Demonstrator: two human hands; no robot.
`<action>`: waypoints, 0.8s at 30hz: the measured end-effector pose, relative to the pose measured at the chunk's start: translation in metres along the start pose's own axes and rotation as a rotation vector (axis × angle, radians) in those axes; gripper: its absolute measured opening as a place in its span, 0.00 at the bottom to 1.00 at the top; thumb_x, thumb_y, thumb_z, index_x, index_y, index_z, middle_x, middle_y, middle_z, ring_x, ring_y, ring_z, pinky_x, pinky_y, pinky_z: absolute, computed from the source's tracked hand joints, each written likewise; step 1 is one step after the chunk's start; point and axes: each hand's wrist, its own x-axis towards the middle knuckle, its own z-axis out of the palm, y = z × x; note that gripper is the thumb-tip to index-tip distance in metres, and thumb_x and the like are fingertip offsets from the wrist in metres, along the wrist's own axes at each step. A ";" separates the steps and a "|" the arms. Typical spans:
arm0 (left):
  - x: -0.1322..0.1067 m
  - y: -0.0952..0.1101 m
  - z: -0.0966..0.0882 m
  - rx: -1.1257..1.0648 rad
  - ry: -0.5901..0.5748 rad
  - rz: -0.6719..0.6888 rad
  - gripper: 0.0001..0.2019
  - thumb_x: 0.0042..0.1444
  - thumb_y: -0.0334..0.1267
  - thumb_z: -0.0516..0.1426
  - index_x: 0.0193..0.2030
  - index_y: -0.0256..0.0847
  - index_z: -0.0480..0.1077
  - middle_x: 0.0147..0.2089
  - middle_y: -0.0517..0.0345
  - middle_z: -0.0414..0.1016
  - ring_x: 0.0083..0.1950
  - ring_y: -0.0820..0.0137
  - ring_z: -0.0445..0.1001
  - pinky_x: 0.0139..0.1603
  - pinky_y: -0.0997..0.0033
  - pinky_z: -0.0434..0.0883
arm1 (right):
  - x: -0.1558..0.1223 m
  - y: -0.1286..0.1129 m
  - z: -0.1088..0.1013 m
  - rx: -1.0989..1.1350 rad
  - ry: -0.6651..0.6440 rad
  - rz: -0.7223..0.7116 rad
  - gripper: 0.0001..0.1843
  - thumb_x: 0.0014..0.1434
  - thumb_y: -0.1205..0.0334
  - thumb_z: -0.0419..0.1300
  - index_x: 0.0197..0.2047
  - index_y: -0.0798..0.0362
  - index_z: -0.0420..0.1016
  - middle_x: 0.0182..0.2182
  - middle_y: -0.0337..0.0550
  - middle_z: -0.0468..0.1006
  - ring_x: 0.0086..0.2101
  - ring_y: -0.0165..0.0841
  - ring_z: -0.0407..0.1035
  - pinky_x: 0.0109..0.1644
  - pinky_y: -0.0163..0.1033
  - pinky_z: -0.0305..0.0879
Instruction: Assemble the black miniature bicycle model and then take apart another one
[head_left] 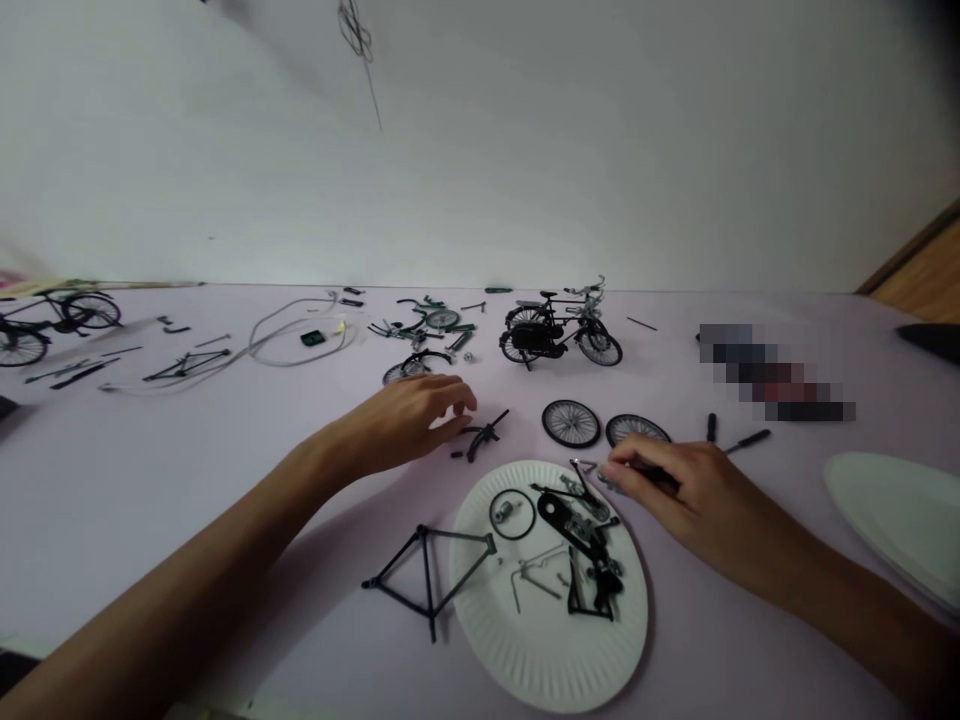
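Note:
My left hand [411, 415] hovers over the table with thumb and index finger apart. Just beyond its fingertips lies a small dark part with a curved mudguard and a stem [486, 434]. My right hand [679, 478] is closed in a pinch above the paper plate's right edge. A small silvery part [609, 483] shows at its fingertips, and something dark lies under the fingers. On the white paper plate [544, 668] are several miniature bicycle parts, among them a black chain case [559, 515] and a thin black ring [492, 512]. A dark bicycle frame [429, 590] overlaps the plate's left rim.
Two spoked wheels [571, 424] lie behind the plate, one partly covered by my right hand. A built model bicycle [555, 335] stands farther back. Greenish parts [442, 320], a looped cable [251, 345] and another bicycle [56, 325] are leftward. Screwdrivers [750, 439] and a second plate [892, 510] lie right.

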 end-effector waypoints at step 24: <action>-0.003 0.011 0.001 -0.066 -0.077 0.062 0.15 0.63 0.40 0.56 0.54 0.39 0.68 0.50 0.50 0.74 0.49 0.62 0.72 0.51 0.60 0.68 | 0.000 -0.002 -0.012 -0.035 0.328 -0.130 0.06 0.68 0.60 0.55 0.40 0.48 0.72 0.42 0.41 0.74 0.42 0.35 0.71 0.45 0.38 0.67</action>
